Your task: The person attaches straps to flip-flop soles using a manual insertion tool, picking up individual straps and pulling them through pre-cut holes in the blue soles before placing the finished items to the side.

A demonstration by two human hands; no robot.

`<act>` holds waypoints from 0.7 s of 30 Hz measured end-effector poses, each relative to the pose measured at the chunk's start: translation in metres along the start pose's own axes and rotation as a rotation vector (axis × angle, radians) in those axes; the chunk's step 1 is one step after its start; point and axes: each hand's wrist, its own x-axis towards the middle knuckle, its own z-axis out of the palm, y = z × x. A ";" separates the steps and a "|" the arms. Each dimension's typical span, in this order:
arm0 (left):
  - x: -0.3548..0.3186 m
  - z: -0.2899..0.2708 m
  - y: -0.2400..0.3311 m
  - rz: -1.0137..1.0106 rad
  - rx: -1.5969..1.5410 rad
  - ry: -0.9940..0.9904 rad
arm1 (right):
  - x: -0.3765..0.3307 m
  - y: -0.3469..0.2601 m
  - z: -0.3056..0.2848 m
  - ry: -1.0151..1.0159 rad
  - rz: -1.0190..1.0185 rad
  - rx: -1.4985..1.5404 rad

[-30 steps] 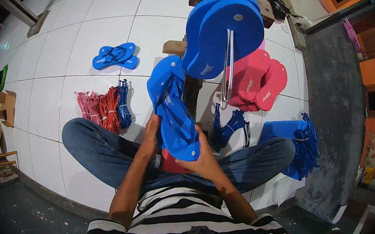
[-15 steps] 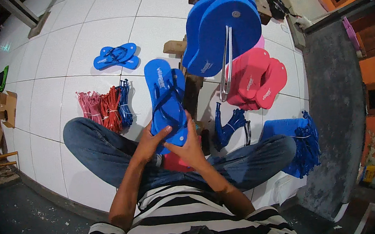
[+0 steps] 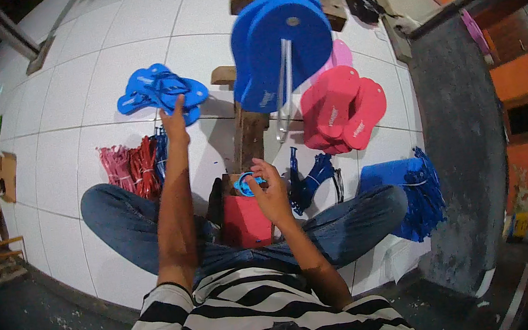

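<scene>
My left hand [image 3: 176,123] reaches forward to the far left and grips the near edge of a pair of blue flip-flops [image 3: 179,95]. That pair rests on or against another blue pair [image 3: 142,87] lying on the tiles; their overlap hides which. Bent loosely, with its fingers apart and nothing in them, my right hand [image 3: 270,190] hovers just above a wooden block between my legs. Close to its fingertips is a small round blue thing [image 3: 244,184], partly covered by the hand. A red pad [image 3: 246,221] lies on the near side of the block.
Blue soles [image 3: 283,50] stand up on a wooden beam [image 3: 250,143], with a metal prong [image 3: 286,89] in front. Pink soles [image 3: 343,112] are stacked to the right. Bundles of straps in pink [image 3: 116,165], red [image 3: 144,170] and blue [image 3: 312,182] lie around my legs.
My left hand has carried the blue flip-flops from in front of me to the far-left pair. My right hand has let go of them and stayed near the block.
</scene>
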 end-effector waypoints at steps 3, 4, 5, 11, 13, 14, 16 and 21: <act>0.023 -0.006 -0.013 -0.218 0.155 -0.002 | -0.002 -0.004 -0.021 0.071 0.107 0.052; 0.022 -0.007 -0.023 -0.274 0.199 -0.059 | -0.001 -0.003 -0.027 0.103 0.090 0.041; 0.021 -0.010 -0.032 -0.328 0.242 -0.114 | 0.000 0.000 -0.032 0.132 0.073 0.030; 0.018 -0.041 -0.058 -0.212 0.006 -0.161 | 0.016 0.012 -0.039 0.276 0.091 -0.018; -0.007 -0.028 -0.036 -0.141 -0.021 -0.196 | 0.023 0.022 -0.042 0.316 0.111 -0.070; -0.024 -0.024 -0.026 -0.112 -0.027 -0.211 | 0.028 0.027 -0.047 0.322 0.144 -0.080; -0.062 -0.012 -0.003 -0.093 0.074 -0.361 | 0.042 0.042 -0.058 0.262 0.243 -0.252; -0.126 -0.007 -0.030 0.067 0.339 -0.575 | 0.075 0.120 -0.060 0.123 0.491 -0.896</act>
